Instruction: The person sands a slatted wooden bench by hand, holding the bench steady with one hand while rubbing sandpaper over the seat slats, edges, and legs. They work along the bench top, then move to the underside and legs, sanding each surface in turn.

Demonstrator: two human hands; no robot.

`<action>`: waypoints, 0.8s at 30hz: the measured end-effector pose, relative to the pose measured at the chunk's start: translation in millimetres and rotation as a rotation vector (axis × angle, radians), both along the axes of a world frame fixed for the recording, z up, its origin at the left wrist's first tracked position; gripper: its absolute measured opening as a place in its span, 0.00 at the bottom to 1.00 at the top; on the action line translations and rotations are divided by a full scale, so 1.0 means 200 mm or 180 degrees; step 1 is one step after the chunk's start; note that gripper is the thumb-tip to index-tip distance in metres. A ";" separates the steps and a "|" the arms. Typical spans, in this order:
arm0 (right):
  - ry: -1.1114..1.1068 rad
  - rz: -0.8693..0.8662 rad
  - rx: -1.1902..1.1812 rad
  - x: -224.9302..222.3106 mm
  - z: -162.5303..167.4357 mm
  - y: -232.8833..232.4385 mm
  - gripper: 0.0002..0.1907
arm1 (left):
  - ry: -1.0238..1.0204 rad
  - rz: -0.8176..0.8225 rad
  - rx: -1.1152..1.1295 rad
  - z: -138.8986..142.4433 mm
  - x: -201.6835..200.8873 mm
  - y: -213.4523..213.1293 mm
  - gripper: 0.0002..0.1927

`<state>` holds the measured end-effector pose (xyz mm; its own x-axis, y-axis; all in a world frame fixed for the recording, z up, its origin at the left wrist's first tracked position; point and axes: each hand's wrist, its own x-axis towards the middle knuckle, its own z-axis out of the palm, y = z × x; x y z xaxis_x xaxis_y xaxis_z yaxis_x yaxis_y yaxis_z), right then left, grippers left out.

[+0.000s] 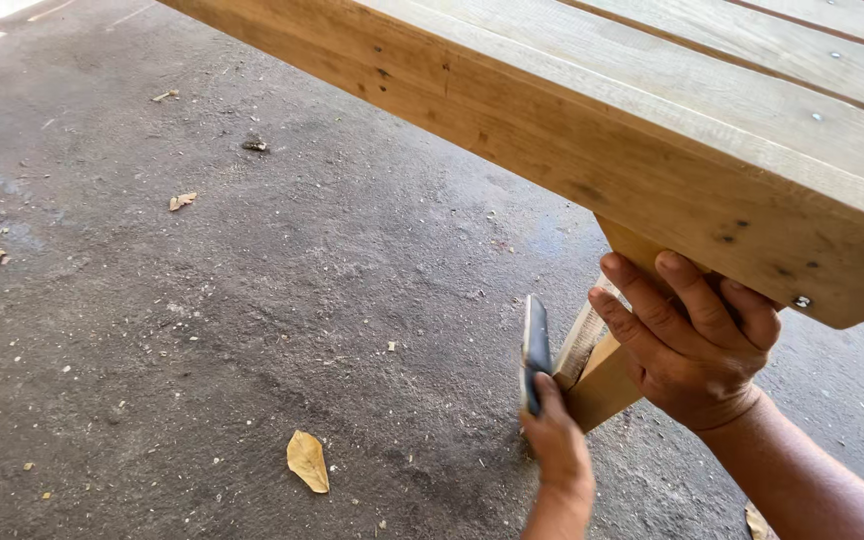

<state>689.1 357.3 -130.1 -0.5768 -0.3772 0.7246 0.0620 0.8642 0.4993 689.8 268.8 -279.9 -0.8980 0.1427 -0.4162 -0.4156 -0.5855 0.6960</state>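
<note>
**Hands at the leg of a wooden bench**

While the right hand (692,340) wraps its fingers around the slanted wooden leg (607,385) just under the bench's side rail (592,150), the left hand (557,450) holds a flat, dark-faced block (535,350), seemingly a sanding pad, pinched between thumb and fingers and set edge-on just left of the leg. Both hands are closed on what they hold, and the block stands close beside the leg; whether it touches the wood cannot be told.

The leg looks stiff and solid, likely heavy with the bench above it, so it should not give under pressure; the firm grip high on the leg, right below the rail, seems the sound place to steady it. The block appears light and thin, easy to manage by its lower end.

The leg is pale, raw timber with a rough, lighter face turned toward the left hand. Above the right hand the slatted top (752,60) shows nail heads and dark knots. Below both hands lies grey concrete floor (202,300) with a dry yellow leaf (307,461).
</note>
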 end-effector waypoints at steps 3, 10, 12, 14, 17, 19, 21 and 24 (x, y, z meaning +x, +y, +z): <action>0.0014 0.0110 -0.0102 0.00 0.00 -0.01 0.11 | 0.1459 0.0249 -0.0939 0.07 0.01 0.01 0.30; -0.0010 0.0099 -0.0072 0.00 0.00 -0.01 0.10 | -0.0346 -0.0178 -0.0290 0.05 -0.10 -0.03 0.26; -0.0069 0.0124 -0.0116 -0.01 0.00 0.00 0.10 | 0.0215 -0.0157 -0.0444 0.03 -0.09 -0.07 0.25; -0.0035 0.0090 -0.0045 -0.01 0.00 0.00 0.10 | 0.0948 -0.0271 -0.0178 0.04 -0.10 -0.09 0.24; 0.0017 0.0086 0.0001 0.00 0.00 0.00 0.10 | 0.1667 -0.1226 -0.1327 0.12 -0.20 -0.10 0.21; 0.0016 0.0127 0.0005 0.00 0.01 0.00 0.10 | 0.1011 -0.1431 -0.0349 0.19 -0.31 -0.10 0.16; 0.0019 0.0159 0.0022 0.00 0.01 0.00 0.09 | 0.0679 -0.1631 -0.0313 0.23 -0.37 -0.13 0.17; -0.0027 0.0105 -0.0022 0.00 0.01 -0.01 0.09 | 0.0749 -0.1569 -0.0623 0.15 -0.31 -0.24 0.22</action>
